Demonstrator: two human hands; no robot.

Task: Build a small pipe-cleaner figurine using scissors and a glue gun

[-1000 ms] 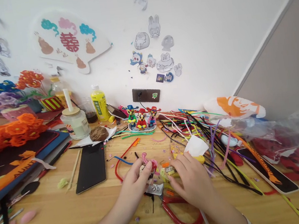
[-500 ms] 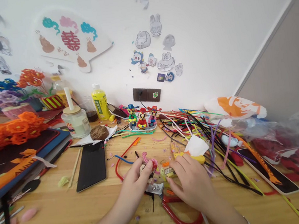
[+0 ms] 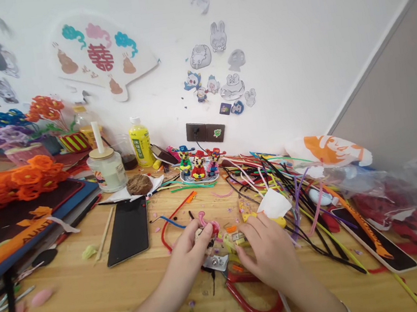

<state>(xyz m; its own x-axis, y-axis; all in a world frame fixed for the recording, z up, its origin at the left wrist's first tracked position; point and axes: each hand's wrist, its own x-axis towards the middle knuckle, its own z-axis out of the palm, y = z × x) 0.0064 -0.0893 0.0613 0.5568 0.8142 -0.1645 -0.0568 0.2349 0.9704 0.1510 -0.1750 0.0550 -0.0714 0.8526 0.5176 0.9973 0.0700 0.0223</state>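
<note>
My left hand [image 3: 193, 245] is closed round a small pink and white figure [image 3: 211, 228], with a pink curl sticking up above the fingers. Beside it, to the right, my right hand [image 3: 260, 244] has its fingers at a small yellowish piece [image 3: 236, 238]; whether it grips that piece is unclear. Below and between the hands lie red-handled scissors or pliers [image 3: 252, 310] with a silver metal part. Three small colourful figures in hats [image 3: 199, 165] stand on a little tray behind the hands.
A black phone [image 3: 127, 232], a brown cookie [image 3: 139, 185], a candle jar [image 3: 106, 170] and a yellow bottle [image 3: 141, 143] are at the left. Many coloured pipe cleaners [image 3: 308, 214] spread over the right, near a second phone [image 3: 377, 241] and plastic bags.
The fingers of my right hand have shifted slightly right, showing more of the yellowish piece. My left hand stays at the figure.
</note>
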